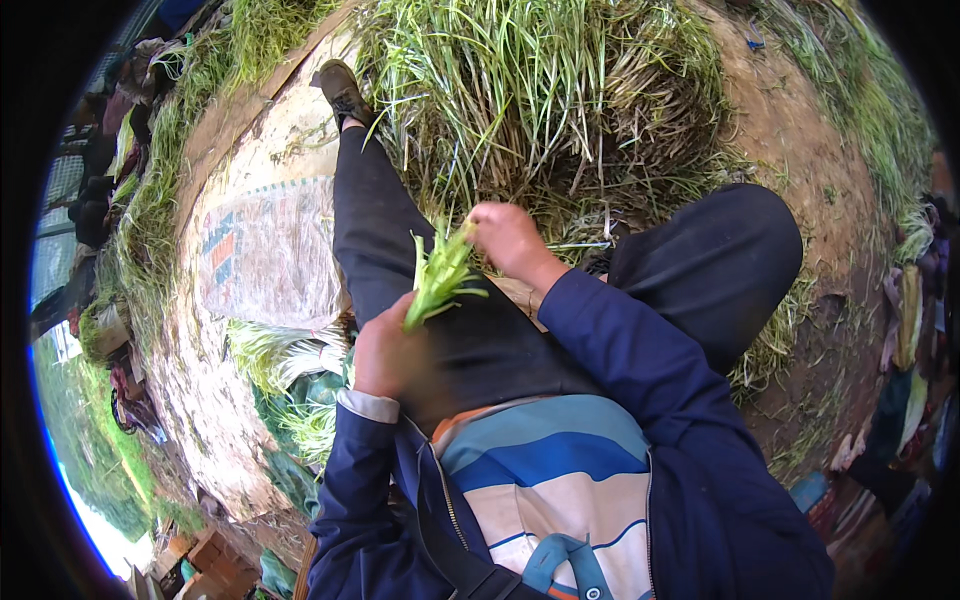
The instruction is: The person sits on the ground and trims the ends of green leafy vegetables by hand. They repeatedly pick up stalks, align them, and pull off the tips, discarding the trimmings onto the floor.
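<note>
My left hand [384,351] is closed around a small bunch of light green leafy stalks [442,281], held above my thigh. The bunch slants up and away from me, its green ends fanned out. Below that hand a brownish patch is too blurred to make out. My right hand [514,238] has its fingers bent close to the far tips of the bunch; whether they pinch a leaf is unclear. Beyond my hands, between my legs, stands a large heap of long green stalks [517,90] with brown, dirty lower ends.
Left of my leg lies a flattened woven plastic sack [274,255]. Nearer me are bundles of pale stalks [300,356] on dark green sheeting [289,450]. Bare ground [795,150] strewn with leaf scraps spreads to the right. Further stalk heaps [259,45] line both sides.
</note>
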### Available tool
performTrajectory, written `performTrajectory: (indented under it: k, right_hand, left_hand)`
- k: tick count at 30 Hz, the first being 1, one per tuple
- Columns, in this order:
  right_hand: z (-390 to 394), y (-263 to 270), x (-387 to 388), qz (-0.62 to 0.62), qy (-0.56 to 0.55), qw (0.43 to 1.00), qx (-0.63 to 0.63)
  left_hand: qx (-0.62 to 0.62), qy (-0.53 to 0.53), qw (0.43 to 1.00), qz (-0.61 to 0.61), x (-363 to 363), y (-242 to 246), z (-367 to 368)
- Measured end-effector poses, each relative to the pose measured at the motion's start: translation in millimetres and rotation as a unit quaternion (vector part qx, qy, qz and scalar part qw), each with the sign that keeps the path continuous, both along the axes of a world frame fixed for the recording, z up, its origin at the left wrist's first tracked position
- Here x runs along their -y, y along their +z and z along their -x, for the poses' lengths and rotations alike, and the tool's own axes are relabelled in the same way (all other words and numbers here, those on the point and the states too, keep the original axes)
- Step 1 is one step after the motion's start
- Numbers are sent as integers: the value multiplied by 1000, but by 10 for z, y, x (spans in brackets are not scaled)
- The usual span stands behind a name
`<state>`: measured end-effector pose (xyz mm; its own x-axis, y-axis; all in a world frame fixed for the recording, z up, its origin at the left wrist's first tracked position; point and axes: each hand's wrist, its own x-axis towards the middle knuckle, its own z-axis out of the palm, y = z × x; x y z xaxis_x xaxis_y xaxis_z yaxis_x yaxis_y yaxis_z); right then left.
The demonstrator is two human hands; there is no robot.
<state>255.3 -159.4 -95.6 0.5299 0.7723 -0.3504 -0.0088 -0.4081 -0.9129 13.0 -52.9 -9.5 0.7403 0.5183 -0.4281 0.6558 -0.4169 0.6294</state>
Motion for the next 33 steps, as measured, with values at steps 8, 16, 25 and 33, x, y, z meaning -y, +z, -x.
performTrajectory:
  k: [8, 16, 25, 33]
  right_hand:
    - [-394, 304, 181, -152, -100, 972, -151]
    - [67, 181, 198, -76, 119, 990, -24]
    - [68, 147, 268, -49, 178, 983, -10]
    - [92, 38, 171, 6, 131, 984, 120]
  left_hand:
    - [-39, -120, 967, -220, 364, 210, -66]
    - [-26, -127, 962, -240, 401, 179, -71]
    - [-13, -127, 958, -256, 336, 93, -45]
    - [-1, -114, 967, -229, 290, 94, -55]
